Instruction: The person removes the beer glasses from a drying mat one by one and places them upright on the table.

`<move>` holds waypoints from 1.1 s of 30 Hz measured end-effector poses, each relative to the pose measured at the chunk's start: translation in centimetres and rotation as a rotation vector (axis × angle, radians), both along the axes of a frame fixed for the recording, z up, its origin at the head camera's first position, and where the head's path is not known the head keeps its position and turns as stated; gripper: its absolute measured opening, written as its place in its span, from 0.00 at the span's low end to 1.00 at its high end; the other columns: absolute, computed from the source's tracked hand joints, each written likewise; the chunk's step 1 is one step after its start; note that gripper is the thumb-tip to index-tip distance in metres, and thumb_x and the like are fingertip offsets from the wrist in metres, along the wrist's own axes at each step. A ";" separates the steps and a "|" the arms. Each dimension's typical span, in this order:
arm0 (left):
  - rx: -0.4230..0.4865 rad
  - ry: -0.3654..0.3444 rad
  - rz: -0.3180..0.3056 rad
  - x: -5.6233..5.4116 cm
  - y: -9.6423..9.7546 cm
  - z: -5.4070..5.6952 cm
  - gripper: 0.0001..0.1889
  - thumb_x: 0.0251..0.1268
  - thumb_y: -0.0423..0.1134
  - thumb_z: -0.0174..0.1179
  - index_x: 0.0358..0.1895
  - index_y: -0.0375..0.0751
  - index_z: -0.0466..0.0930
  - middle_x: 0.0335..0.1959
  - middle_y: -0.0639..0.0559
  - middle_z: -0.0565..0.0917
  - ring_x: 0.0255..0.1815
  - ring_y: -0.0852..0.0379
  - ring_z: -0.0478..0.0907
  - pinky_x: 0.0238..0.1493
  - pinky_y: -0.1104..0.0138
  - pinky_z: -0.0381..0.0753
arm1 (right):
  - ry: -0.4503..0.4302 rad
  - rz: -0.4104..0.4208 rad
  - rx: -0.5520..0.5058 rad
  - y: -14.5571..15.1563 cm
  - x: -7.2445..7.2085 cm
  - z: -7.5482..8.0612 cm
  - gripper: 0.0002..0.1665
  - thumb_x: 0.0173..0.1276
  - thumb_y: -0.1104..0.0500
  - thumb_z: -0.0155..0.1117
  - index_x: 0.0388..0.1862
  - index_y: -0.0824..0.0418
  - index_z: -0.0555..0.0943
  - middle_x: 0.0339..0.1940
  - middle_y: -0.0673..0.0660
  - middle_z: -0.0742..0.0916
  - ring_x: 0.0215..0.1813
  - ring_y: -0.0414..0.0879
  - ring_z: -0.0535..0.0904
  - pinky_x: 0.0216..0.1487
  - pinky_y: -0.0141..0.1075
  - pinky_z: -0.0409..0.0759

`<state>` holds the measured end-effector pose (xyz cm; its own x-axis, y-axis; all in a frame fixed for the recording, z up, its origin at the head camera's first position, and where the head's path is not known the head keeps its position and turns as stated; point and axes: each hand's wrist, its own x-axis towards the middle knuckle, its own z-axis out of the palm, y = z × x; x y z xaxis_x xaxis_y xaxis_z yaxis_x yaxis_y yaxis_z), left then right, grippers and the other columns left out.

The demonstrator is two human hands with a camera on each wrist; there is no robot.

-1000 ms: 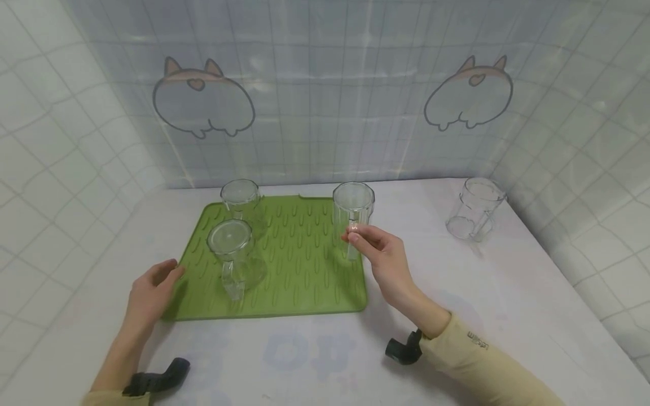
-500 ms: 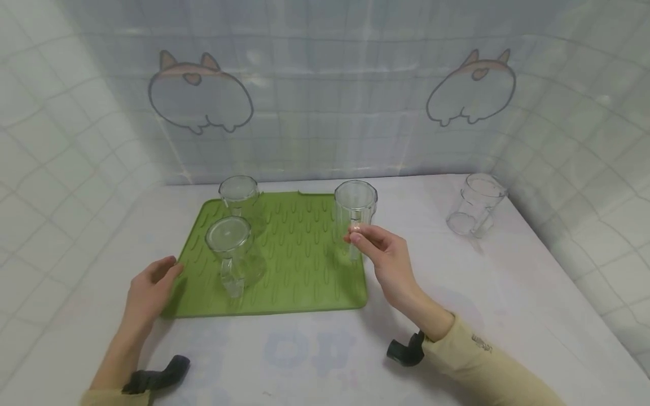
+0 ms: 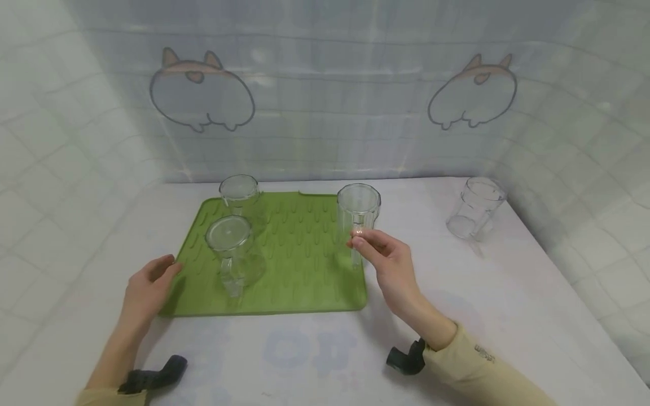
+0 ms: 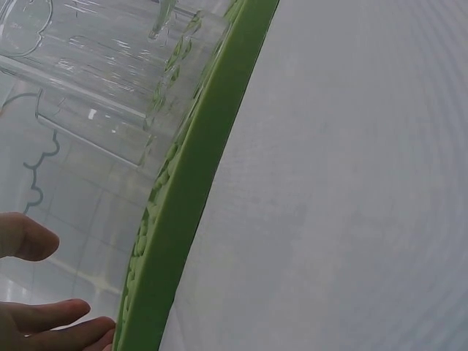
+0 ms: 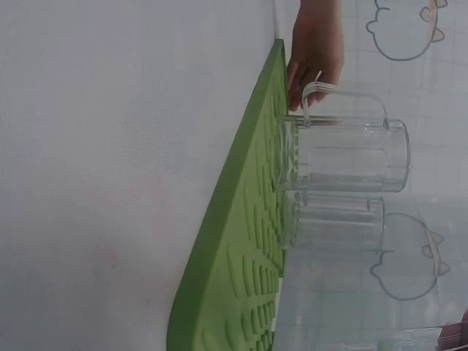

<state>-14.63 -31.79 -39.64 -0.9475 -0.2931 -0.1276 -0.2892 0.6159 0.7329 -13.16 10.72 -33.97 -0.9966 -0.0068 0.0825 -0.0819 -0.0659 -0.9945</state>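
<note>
With thumb and fingertips my right hand (image 3: 388, 262) pinches the handle of a clear glass mug (image 3: 350, 211), held upright at the right side of a green ribbed drying mat (image 3: 299, 276). In the right wrist view only part of this mug (image 5: 413, 340) shows, low at the right. My left hand (image 3: 146, 287) lies at the mat's left edge, fingers relaxed, fingertips right at the border. On the mat's left half stand two more glass mugs: a front mug (image 3: 229, 239), its handle toward me, and a back mug (image 3: 238, 193) partly hidden behind it.
Another glass mug (image 3: 474, 208) stands off the mat at the far right of the white tabletop (image 3: 304, 366). Behind the table rises a grid-patterned backdrop (image 3: 325, 113) with cartoon animals, and similar sheets flank both sides.
The mug in my right hand has shifted slightly to the right and toward me, the hand moving with it. My left hand stays at the mat's edge.
</note>
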 end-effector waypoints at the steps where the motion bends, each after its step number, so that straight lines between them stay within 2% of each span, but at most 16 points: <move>1: 0.001 0.002 0.002 0.1 -0.1 0.0 0.36 0.79 0.57 0.43 0.76 0.31 0.56 0.73 0.27 0.63 0.73 0.27 0.60 0.69 0.36 0.62 | 0.001 0.002 -0.001 0.0 0.1 0.1 0.16 0.71 0.60 0.65 0.54 0.66 0.83 0.39 0.48 0.89 0.54 0.46 0.83 0.69 0.41 0.73; 7: 0.005 -0.003 0.000 0.3 -0.3 0.0 0.38 0.78 0.58 0.43 0.76 0.31 0.55 0.73 0.26 0.62 0.73 0.27 0.59 0.70 0.36 0.61 | -0.005 -0.016 0.017 0.2 0.6 0.4 0.16 0.71 0.59 0.66 0.54 0.63 0.84 0.38 0.49 0.90 0.55 0.46 0.82 0.70 0.41 0.71; 12: -0.001 -0.002 -0.007 0.6 -0.5 0.1 0.38 0.78 0.59 0.42 0.76 0.30 0.55 0.73 0.26 0.62 0.73 0.26 0.58 0.69 0.35 0.61 | -0.002 -0.007 0.025 0.2 0.8 0.6 0.17 0.72 0.58 0.65 0.55 0.65 0.83 0.38 0.49 0.89 0.54 0.45 0.82 0.71 0.42 0.70; 16: 0.003 -0.001 -0.016 0.7 -0.4 0.2 0.38 0.79 0.59 0.41 0.77 0.31 0.54 0.73 0.25 0.62 0.73 0.25 0.58 0.68 0.35 0.63 | -0.002 -0.015 0.027 0.2 0.9 0.7 0.16 0.72 0.59 0.65 0.54 0.65 0.83 0.39 0.50 0.89 0.52 0.45 0.83 0.69 0.40 0.71; 24: 0.011 -0.017 -0.006 0.4 -0.2 0.2 0.38 0.79 0.58 0.40 0.77 0.31 0.53 0.74 0.26 0.60 0.74 0.26 0.57 0.69 0.35 0.61 | -0.020 -0.033 0.041 0.4 1.7 0.6 0.15 0.71 0.59 0.66 0.53 0.65 0.84 0.40 0.51 0.89 0.50 0.45 0.84 0.65 0.34 0.76; 33: 0.011 -0.022 0.007 0.2 -0.3 -0.2 0.38 0.78 0.59 0.41 0.78 0.33 0.52 0.75 0.28 0.60 0.74 0.27 0.57 0.70 0.36 0.62 | 0.021 -0.031 0.072 0.6 2.4 0.6 0.13 0.72 0.59 0.65 0.51 0.65 0.84 0.40 0.55 0.89 0.49 0.47 0.84 0.61 0.34 0.80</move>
